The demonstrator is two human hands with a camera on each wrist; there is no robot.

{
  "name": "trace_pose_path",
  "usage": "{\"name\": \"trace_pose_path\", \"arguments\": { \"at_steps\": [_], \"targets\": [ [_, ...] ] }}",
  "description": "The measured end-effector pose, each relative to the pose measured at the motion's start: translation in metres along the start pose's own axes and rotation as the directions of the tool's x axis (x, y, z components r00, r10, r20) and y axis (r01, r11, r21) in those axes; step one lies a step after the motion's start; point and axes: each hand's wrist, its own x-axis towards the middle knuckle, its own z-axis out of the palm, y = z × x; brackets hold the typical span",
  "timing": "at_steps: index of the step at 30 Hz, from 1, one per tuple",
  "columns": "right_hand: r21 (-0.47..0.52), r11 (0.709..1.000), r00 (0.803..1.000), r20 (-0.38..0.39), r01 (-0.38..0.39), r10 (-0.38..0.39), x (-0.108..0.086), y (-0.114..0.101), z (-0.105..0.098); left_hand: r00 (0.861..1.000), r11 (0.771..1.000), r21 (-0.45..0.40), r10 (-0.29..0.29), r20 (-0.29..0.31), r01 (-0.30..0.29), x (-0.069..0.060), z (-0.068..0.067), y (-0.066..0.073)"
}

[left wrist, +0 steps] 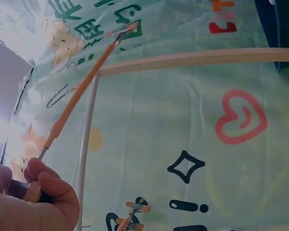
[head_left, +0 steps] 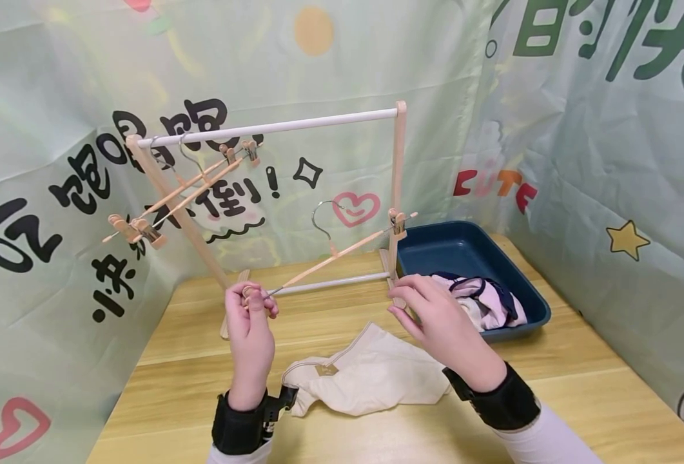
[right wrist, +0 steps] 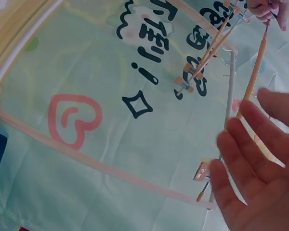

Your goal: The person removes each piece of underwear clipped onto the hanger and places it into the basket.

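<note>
My left hand [head_left: 251, 338] grips one end of a clip hanger [head_left: 353, 247], fingers and thumb closed around the clip there. In the left wrist view the thumb and fingers of that hand [left wrist: 48, 202] partly hide this clip. The hanger tilts up to the right, its metal hook upward and a second clip [head_left: 398, 225] near the raised end. My right hand [head_left: 446, 328] is below that end, its fingers apart and loosely bent, holding nothing in the right wrist view. Beneath both hands, a cream cloth garment [head_left: 382, 380] with a small tan label lies on the table.
Behind stands a wooden rack with a white top bar [head_left: 295, 125]. Two similar clip hangers [head_left: 202, 190] hang at its left end. A dark blue basin [head_left: 446, 248] at the right holds pink and navy clothing [head_left: 492, 303]. Printed fabric walls surround the wooden table [head_left: 167, 374].
</note>
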Motion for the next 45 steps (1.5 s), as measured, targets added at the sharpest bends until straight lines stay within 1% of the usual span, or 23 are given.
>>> {"name": "trace_pose_path", "arguments": {
  "at_steps": [3, 5, 7, 9, 13, 16, 19, 22, 25, 27, 34, 36, 38, 40, 43, 45],
  "targets": [
    [-0.015, 1.000, 0.998, 0.063, 0.025, -0.024, -0.001, -0.001, 0.006, 0.999, 1.000, -0.008, 0.015, -0.038, -0.015, 0.002, -0.003, 0.002],
    [-0.018, 0.999, 0.993, 0.117, 0.035, -0.033, -0.002, -0.002, 0.010, 0.998, 1.000, -0.013, 0.015, -0.063, -0.016, 0.003, -0.004, 0.002],
    [-0.015, 0.999, 0.984, 0.174, 0.044, -0.040, -0.003, -0.004, 0.014, 0.996, 0.999, -0.029, 0.013, -0.085, -0.015, 0.004, -0.006, 0.003],
    [-0.011, 0.999, 0.971, 0.235, 0.047, -0.043, -0.005, -0.006, 0.019, 0.995, 0.998, -0.056, 0.012, -0.103, -0.018, 0.004, -0.007, 0.004],
    [0.006, 0.999, 0.935, 0.352, 0.045, -0.044, -0.011, -0.010, 0.028, 0.988, 0.995, -0.093, 0.017, -0.153, -0.031, 0.006, -0.008, 0.007],
    [0.025, 0.999, 0.898, 0.438, 0.027, -0.035, -0.015, -0.012, 0.035, 0.978, 0.994, -0.108, 0.007, -0.209, -0.030, 0.008, -0.009, 0.008],
    [0.046, 0.999, 0.863, 0.505, 0.003, -0.025, -0.018, -0.014, 0.042, 0.966, 0.992, -0.120, -0.004, -0.259, -0.028, 0.009, -0.009, 0.009],
    [0.046, 0.999, 0.843, 0.536, 0.013, -0.036, -0.022, -0.016, 0.051, 0.959, 0.993, -0.119, -0.006, -0.282, -0.029, 0.011, -0.012, 0.010],
    [0.043, 0.999, 0.827, 0.560, 0.029, -0.047, -0.025, -0.017, 0.060, 0.958, 0.990, -0.135, 0.003, -0.286, -0.044, 0.011, -0.015, 0.011],
    [0.050, 0.999, 0.809, 0.586, 0.021, -0.046, -0.027, -0.019, 0.065, 0.958, 0.987, -0.149, 0.007, -0.287, -0.052, 0.012, -0.017, 0.012],
    [0.099, 0.991, 0.712, 0.702, -0.094, -0.002, -0.037, -0.024, 0.079, 0.949, 0.985, -0.163, -0.006, -0.315, -0.048, 0.012, -0.021, 0.014],
    [0.105, 0.988, 0.693, 0.721, -0.110, 0.000, -0.039, -0.025, 0.083, 0.944, 0.984, -0.171, -0.003, -0.329, -0.056, 0.013, -0.021, 0.014],
    [0.101, 0.988, 0.679, 0.734, -0.115, 0.004, -0.041, -0.026, 0.087, 0.935, 0.982, -0.175, 0.003, -0.354, -0.069, 0.014, -0.020, 0.014],
    [0.096, 0.988, 0.667, 0.745, -0.118, 0.007, -0.043, -0.027, 0.090, 0.922, 0.980, -0.177, 0.015, -0.387, -0.090, 0.014, -0.020, 0.014],
    [0.095, 0.987, 0.661, 0.751, -0.127, 0.012, -0.045, -0.029, 0.095, 0.902, 0.975, -0.180, 0.039, -0.431, -0.129, 0.016, -0.019, 0.013],
    [0.087, 0.988, 0.653, 0.757, -0.131, 0.020, -0.046, -0.029, 0.097, 0.893, 0.971, -0.181, 0.058, -0.447, -0.153, 0.016, -0.019, 0.013]
  ]
}}
